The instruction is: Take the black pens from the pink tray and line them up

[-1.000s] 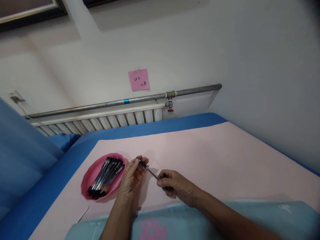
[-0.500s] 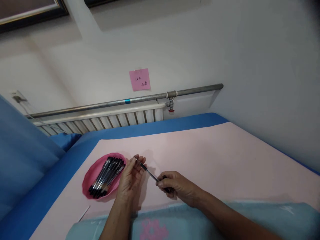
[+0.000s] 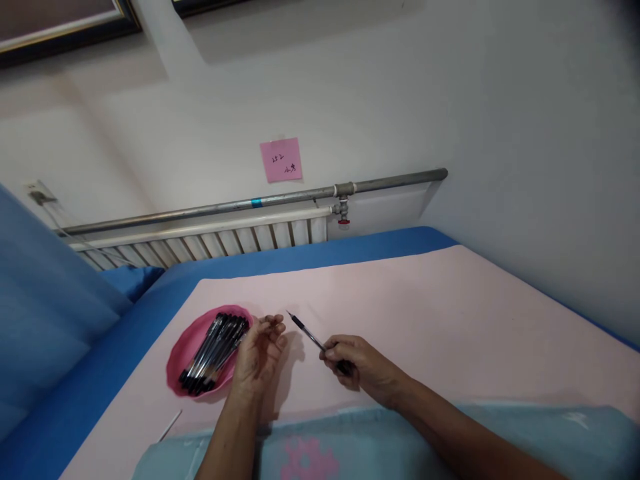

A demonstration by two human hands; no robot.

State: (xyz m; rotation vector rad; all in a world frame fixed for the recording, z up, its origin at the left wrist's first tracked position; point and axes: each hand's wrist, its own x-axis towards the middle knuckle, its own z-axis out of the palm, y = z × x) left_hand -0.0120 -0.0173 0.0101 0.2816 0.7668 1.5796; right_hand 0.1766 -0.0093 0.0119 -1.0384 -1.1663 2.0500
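My right hand [image 3: 357, 367] is closed around the rear part of a black ballpoint pen [image 3: 309, 333]. The bare tip points up and left toward my other hand, and a dark end shows under the curled fingers. My left hand [image 3: 260, 353] has its palm turned up beside the bowl, thumb and fingers curled together around a small pen cap, mostly hidden by the fingertips. A pink oval bowl [image 3: 175, 360] stands just left of it, holding a bundle of several black and clear pens [image 3: 215, 353].
A pale pink mat [image 3: 425, 320] covers most of the blue tabletop [image 3: 380, 241]. A thin white stick [image 3: 170, 425] lies near the front edge. Behind the table are a radiator [image 3: 250, 240] and a metal pipe [image 3: 210, 210]; a blue curtain [image 3: 45, 313] hangs on the left.
The pen has come apart from my left fingers, its tip now bare. My right hand has moved slightly right with the pen; my left hand has shifted a little left.
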